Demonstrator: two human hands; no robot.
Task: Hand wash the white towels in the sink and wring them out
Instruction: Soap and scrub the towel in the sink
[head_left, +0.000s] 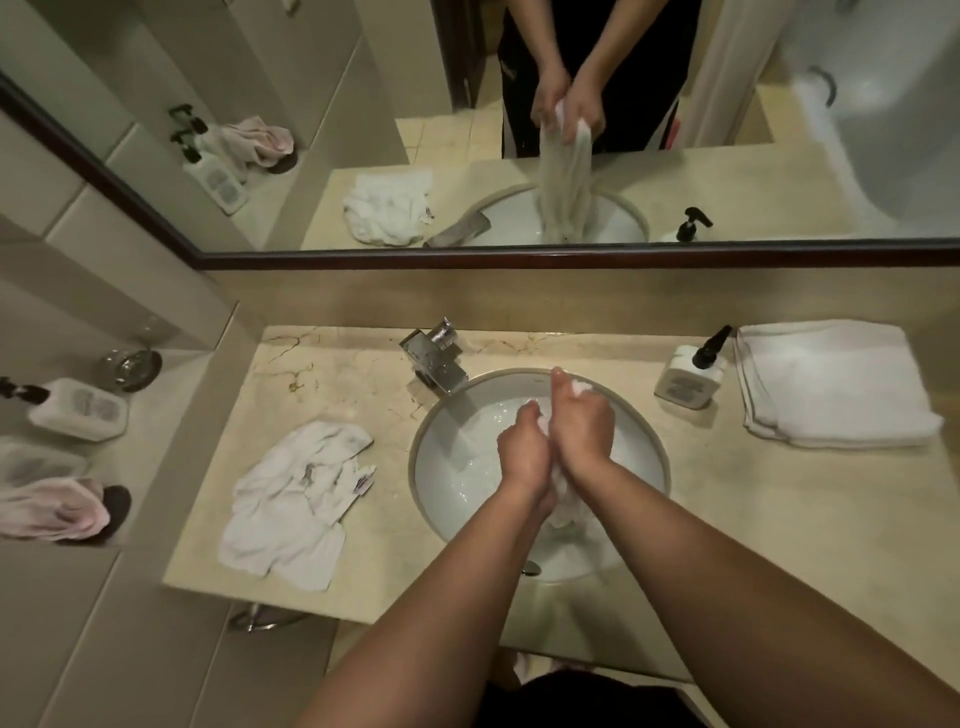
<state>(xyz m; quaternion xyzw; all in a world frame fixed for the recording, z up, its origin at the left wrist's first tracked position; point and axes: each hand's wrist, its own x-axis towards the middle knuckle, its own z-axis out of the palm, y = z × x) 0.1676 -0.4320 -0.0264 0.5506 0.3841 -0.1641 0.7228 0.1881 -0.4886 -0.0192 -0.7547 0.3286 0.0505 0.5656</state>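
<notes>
wet white towel (569, 512) hanging over the sink (644, 441), bunched between both hands | left hand (524, 449) and right hand (584, 426) gripping it, fingers curled round the cloth | crumpled towel (291, 499) lying left on counter (727, 545) | folded towels (831, 384) sitting right, beside soap bottle (691, 376)

You have one wet white towel (569, 506) bunched lengthwise over the round white sink (647, 447), its upper end poking out between your hands and its lower part hanging down toward the basin. A second white towel (291, 501) lies crumpled and spread on the counter just left of the sink. On the far right of the counter sits a neat folded stack of white towels (831, 384), well apart from the sink.
</notes>
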